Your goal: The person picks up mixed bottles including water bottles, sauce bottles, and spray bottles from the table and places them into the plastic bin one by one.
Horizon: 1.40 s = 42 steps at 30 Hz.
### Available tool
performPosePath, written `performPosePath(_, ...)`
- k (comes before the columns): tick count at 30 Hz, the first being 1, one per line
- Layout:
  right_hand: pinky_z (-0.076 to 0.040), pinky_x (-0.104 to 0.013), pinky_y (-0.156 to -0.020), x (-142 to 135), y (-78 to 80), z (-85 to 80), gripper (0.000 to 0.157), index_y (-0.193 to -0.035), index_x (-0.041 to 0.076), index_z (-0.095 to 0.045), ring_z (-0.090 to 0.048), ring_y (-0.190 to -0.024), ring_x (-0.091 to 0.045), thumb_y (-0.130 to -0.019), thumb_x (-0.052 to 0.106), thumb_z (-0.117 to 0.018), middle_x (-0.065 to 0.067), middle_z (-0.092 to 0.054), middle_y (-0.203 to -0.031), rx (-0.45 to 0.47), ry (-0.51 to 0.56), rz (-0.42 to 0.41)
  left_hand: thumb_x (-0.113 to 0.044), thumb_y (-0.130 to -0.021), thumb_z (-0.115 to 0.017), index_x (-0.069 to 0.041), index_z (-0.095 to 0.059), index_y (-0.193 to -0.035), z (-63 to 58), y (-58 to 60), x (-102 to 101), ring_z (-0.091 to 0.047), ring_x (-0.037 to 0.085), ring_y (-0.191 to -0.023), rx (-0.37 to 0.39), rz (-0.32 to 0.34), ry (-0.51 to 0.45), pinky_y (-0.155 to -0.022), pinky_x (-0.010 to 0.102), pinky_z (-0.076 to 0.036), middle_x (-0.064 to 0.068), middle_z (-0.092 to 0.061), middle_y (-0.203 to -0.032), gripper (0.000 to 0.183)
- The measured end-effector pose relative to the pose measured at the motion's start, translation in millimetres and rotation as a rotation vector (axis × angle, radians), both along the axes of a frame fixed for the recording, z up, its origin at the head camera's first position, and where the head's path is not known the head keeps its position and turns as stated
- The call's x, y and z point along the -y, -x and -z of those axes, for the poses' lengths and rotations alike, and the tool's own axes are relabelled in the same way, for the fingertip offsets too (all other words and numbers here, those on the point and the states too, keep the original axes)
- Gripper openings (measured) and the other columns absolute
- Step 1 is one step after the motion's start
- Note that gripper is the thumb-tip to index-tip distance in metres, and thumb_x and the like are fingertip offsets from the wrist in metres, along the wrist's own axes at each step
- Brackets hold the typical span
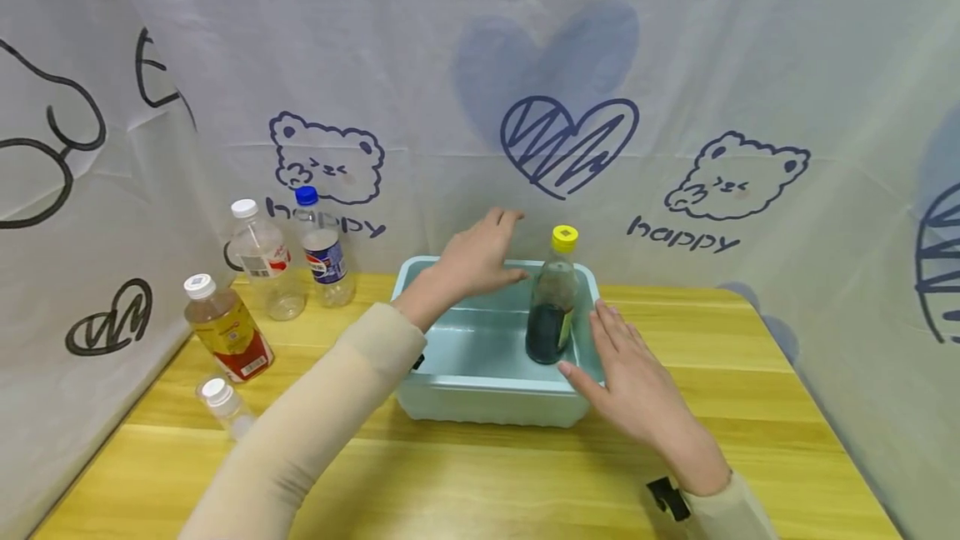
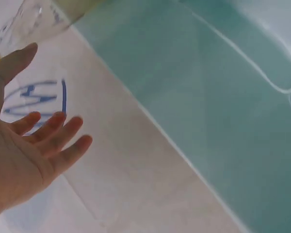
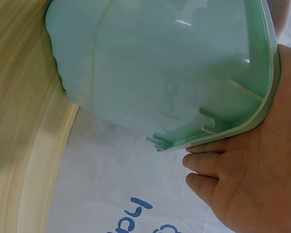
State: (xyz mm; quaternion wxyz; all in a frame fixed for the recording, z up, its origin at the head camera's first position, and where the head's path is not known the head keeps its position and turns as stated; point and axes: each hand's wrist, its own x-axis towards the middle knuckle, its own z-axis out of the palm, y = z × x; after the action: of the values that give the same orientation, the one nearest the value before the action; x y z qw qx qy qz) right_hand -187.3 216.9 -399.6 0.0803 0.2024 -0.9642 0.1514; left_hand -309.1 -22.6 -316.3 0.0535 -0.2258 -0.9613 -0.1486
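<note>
- Yellow-capped bottle (image 1: 551,327) stood in bin (image 1: 491,402), right side; tipping to be avoided.
- Left hand (image 1: 483,255): nothing grasped, fingers loose above bin.
- Right hand (image 1: 637,386): laid flat against bin, nothing gripped; bin to be steadied lightly.

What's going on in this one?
A person is at a table with a pale blue-green bin. The right hand lies against the bin's right end, fingers straight. The left hand is above the bin, fingers spread and holding nothing. A yellow-capped bottle of dark liquid is inside, toward the right end. A blue-capped bottle and three white-capped bottles are outside, to the left.
</note>
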Motion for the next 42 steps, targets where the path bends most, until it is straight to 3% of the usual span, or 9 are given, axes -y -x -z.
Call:
performPosePath(6, -0.019, -0.057, -0.126, -1, -0.9, 0.3, 0.091, -0.16, -0.008, -0.025, -0.015, -0.157, -0.042, -0.106, 0.063, -0.042, -0.022, -0.012, -0.171, 0.014, 0.001, 0.006, -0.045, -0.091, -0.08, -0.006, -0.036, -0.157, -15.2, -6.3, 18, -0.051, 0.032, -0.136, -0.15, -0.075, 0.004, -0.104, 0.05, -0.053, 0.016, -0.044, -0.153, 0.088)
performPosePath(13, -0.017, -0.056, -0.127, 0, 0.5, -0.7, 0.094, -0.161, -0.007, -0.023, -0.013, -0.158, -0.04, -0.105, 0.066, -0.04, -0.021, -0.009, -0.171, 0.03, -0.005, 0.01, -0.042, -0.096, -0.074, -0.006, -0.04, -0.155, -33.8, -19.7, 36, -0.046, 0.034, -0.14, -0.258, -0.12, -0.059, -0.113, 0.052, -0.045, 0.016, -0.041, -0.156, 0.077)
performPosePath(20, -0.018, -0.057, -0.126, 1, 0.7, -1.0, 0.093, -0.16, -0.009, -0.024, -0.015, -0.157, -0.042, -0.105, 0.064, -0.041, -0.023, -0.011, -0.17, 0.019, -0.001, -0.002, -0.033, -0.097, -0.074, -0.006, -0.049, -0.15, -43.6, -36.7, 56, -0.056, 0.035, -0.125, -0.392, -0.169, -0.155, -0.099, 0.048, -0.054, 0.018, -0.05, -0.145, 0.065)
performPosePath(27, -0.016, -0.057, -0.127, 0, 0.7, 0.0, 0.095, -0.161, -0.008, -0.022, -0.012, -0.158, -0.041, -0.105, 0.066, -0.04, -0.021, -0.008, -0.171, 0.045, -0.002, 0.002, -0.03, -0.096, -0.076, -0.005, -0.054, -0.146, -39.6, -55.8, 76, -0.056, 0.036, -0.121, -0.491, -0.234, -0.258, -0.095, 0.05, -0.055, 0.018, -0.052, -0.141, 0.06)
performPosePath(33, -0.016, -0.057, -0.127, 0, 0.4, -0.1, 0.094, -0.16, -0.008, -0.022, -0.013, -0.158, -0.042, -0.105, 0.065, -0.041, -0.022, -0.009, -0.171, 0.042, 0.002, 0.006, -0.027, -0.095, -0.076, -0.004, -0.054, -0.144, -34.1, -70.4, 94, -0.056, 0.037, -0.122, -0.514, -0.281, -0.349, -0.094, 0.052, -0.055, 0.018, -0.053, -0.138, 0.059)
performPosePath(38, -0.017, -0.057, -0.127, 0, -1.5, -1.0, 0.092, -0.16, -0.009, -0.024, -0.015, -0.157, -0.042, -0.105, 0.064, -0.042, -0.022, -0.011, -0.171, 0.03, 0.008, 0.004, -0.026, -0.094, -0.077, -0.004, -0.056, -0.142, -24.8, -83.3, 112, -0.056, 0.037, -0.124, -0.536, -0.317, -0.422, -0.084, 0.053, -0.056, 0.018, -0.053, -0.139, 0.057)
performPosePath(42, -0.018, -0.058, -0.126, 1, -2.3, -1.2, 0.092, -0.16, -0.009, -0.025, -0.015, -0.157, -0.042, -0.105, 0.063, -0.043, -0.023, -0.012, -0.171, 0.026, 0.011, 0.001, -0.022, -0.094, -0.078, -0.002, -0.056, -0.141, -16.9, -94.5, 128, -0.056, 0.037, -0.119, -0.541, -0.333, -0.474, -0.087, 0.053, -0.054, 0.019, -0.053, -0.138, 0.055)
